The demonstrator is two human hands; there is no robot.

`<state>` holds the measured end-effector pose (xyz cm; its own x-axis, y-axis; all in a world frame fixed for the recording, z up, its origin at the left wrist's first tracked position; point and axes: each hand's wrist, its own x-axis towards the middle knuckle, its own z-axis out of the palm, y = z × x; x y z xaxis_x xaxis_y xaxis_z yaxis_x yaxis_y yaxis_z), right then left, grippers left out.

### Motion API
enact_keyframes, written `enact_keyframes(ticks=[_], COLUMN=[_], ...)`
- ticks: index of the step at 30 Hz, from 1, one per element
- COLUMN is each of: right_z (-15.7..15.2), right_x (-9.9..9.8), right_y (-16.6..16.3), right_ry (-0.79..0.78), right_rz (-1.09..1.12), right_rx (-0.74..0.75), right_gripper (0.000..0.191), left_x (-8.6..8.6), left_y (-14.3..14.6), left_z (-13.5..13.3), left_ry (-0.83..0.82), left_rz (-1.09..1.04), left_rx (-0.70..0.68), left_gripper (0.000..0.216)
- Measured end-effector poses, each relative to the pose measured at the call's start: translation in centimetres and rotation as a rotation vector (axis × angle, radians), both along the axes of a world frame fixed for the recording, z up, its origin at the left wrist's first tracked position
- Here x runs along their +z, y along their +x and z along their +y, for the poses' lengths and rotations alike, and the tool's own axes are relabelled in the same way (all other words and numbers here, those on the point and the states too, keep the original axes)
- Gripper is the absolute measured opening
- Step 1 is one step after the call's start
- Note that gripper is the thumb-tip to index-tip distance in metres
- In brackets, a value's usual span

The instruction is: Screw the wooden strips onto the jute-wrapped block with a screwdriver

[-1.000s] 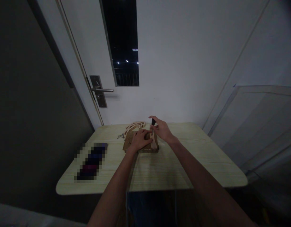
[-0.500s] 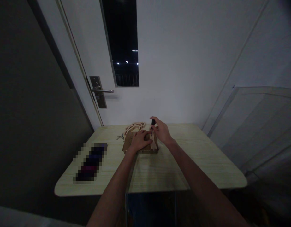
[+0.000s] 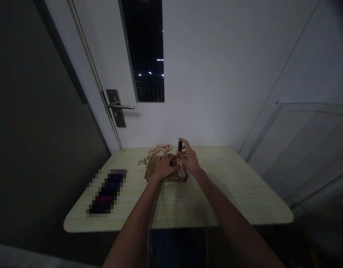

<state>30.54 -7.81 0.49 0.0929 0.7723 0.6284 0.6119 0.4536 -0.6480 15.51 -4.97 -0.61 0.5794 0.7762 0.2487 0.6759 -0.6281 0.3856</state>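
My right hand (image 3: pixel 190 159) grips the black handle of a screwdriver-like tool (image 3: pixel 180 145), held upright with a finger near its top. The tool's lower end is over a pale strip (image 3: pixel 181 171); the tip is too small to make out. That strip lies across the right end of a brown cardboard-like block (image 3: pixel 150 170) on the table. My left hand (image 3: pixel 166 166) rests flat on the block, fingers spread, its thumb and fingertips touching the strip's left side. A loop of beige strap (image 3: pixel 160 147) and small thin metal pieces (image 3: pixel 143 161) lie just behind and left of the block.
A pale wood-grain table (image 3: pixel 233 201) stands against a white door (image 3: pixel 205 85) with a metal lever handle (image 3: pixel 121 107) and a narrow dark window. On the table's left lies a dark, pixelated object (image 3: pixel 107 193). A dark panel (image 3: pixel 34 130) rises at the left.
My right hand has shifted slightly around the tool, and the black handle stands a little straighter. The left hand, block and strap stay in place.
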Motion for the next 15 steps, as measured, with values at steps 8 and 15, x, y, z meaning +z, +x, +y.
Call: enact_keyframes(ticks=[8,15], right_z=[-0.13,-0.40], right_x=[0.15,0.29], right_y=[-0.07,0.40], right_ry=[-0.045,-0.062], right_rz=[0.016,0.034], right_rx=[0.058,0.120], right_gripper=[0.050,0.048], left_x=[-0.14,0.11], left_y=[-0.03,0.01], left_z=[0.07,-0.04], left_ry=[0.020,-0.004], left_rz=[0.001,0.013], left_rx=[0.000,0.008], left_gripper=[0.045,0.048])
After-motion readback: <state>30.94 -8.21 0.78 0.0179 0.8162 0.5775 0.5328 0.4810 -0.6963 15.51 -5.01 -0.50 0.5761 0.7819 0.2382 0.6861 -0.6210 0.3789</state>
